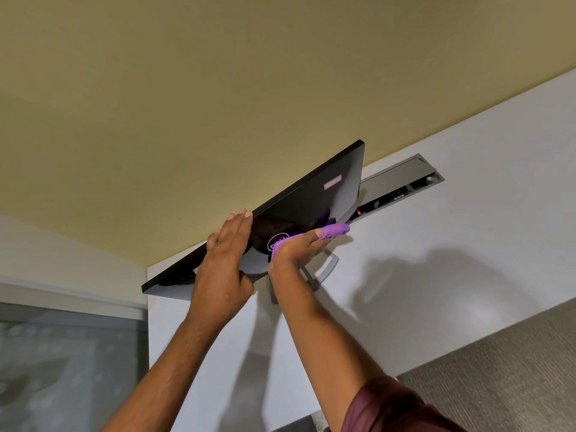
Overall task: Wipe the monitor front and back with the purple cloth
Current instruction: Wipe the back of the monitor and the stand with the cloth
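The monitor (311, 194) stands tilted in your view with its dark back toward you, on a grey stand (325, 266) on the white tabletop (467, 213). Your cloth (335, 229) lies against that back, just right of the round logo (276, 241) near the middle. One purple end sticks out to the right past your hand. Your right hand (293, 249) holds the cloth there with the thumb laid over it. The fingers go underneath, so you cannot see how far they curl, but the cloth is clearly in their hold and pressed to the panel. Your left hand (223, 263) steadies the monitor at its upper edge, left of the logo, with its fingers (240, 218) straight and together along the rim and nothing held in them. A pale sticker (332, 183) sits farther up the back, apart from the cloth. Behind the monitor, a long grey slot (402, 185) is let into the tabletop. Judging by this, you are in the middle of wiping the back. The stretch by the sticker and the lower left corner look yet to be covered. The screen faces away from you, so you cannot tell whether the front is done.
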Demonstrator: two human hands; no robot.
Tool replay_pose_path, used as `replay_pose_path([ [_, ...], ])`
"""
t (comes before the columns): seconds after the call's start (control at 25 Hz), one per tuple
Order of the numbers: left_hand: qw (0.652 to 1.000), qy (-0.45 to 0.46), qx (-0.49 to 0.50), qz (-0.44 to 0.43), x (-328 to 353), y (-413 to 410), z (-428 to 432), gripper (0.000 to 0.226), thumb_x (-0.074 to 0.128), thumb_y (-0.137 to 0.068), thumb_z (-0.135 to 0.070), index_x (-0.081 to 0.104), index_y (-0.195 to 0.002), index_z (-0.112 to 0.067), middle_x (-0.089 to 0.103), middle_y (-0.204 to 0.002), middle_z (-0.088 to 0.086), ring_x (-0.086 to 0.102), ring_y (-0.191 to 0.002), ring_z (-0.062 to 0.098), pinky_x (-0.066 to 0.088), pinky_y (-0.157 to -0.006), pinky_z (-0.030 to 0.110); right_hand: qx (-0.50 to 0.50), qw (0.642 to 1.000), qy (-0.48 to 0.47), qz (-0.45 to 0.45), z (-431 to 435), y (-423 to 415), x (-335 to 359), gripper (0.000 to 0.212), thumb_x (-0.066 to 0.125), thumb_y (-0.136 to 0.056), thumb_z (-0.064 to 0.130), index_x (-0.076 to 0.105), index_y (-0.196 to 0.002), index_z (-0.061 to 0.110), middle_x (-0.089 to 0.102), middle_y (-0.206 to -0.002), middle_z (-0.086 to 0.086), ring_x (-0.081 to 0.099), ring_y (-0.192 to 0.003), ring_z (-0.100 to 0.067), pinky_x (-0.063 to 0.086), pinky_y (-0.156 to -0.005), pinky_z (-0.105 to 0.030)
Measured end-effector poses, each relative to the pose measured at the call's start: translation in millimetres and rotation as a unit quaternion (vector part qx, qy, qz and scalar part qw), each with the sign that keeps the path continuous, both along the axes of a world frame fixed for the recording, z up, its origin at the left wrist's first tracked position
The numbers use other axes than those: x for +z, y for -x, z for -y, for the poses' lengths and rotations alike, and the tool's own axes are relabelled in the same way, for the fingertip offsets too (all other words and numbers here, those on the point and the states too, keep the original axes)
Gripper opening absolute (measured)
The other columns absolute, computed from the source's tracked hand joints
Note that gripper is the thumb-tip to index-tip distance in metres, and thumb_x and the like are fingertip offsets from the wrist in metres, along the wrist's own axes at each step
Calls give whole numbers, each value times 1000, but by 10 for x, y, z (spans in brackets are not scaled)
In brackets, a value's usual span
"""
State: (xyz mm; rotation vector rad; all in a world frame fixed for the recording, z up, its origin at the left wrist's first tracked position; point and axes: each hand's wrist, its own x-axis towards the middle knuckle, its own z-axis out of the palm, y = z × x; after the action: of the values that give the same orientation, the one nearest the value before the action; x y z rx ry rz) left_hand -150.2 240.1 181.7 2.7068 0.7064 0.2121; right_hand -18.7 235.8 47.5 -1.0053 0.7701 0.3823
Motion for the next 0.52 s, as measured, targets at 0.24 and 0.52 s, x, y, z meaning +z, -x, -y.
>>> replay_pose_path([
  [0.24,1000,1,-17,5,-17,11,-26,114,50,-65,20,22,-168,-22,19,-176,-8,7,-164,9,17,-133,38,32,990,56,126,25,33,319,64,29,-117,45,1,-172,31,-5,-181,7,-1,-167,-21,6,-136,-45],
  [0.52,1000,0,-21,13,-26,3,-60,109,48,-68,15,23,-168,-19,20,-176,-3,8,-163,9,9,-132,30,98,915,148,363,-19,206,483,72,30,-114,38,0,-171,5,-10,-181,-5,-16,-166,-21,-3,-136,-47],
])
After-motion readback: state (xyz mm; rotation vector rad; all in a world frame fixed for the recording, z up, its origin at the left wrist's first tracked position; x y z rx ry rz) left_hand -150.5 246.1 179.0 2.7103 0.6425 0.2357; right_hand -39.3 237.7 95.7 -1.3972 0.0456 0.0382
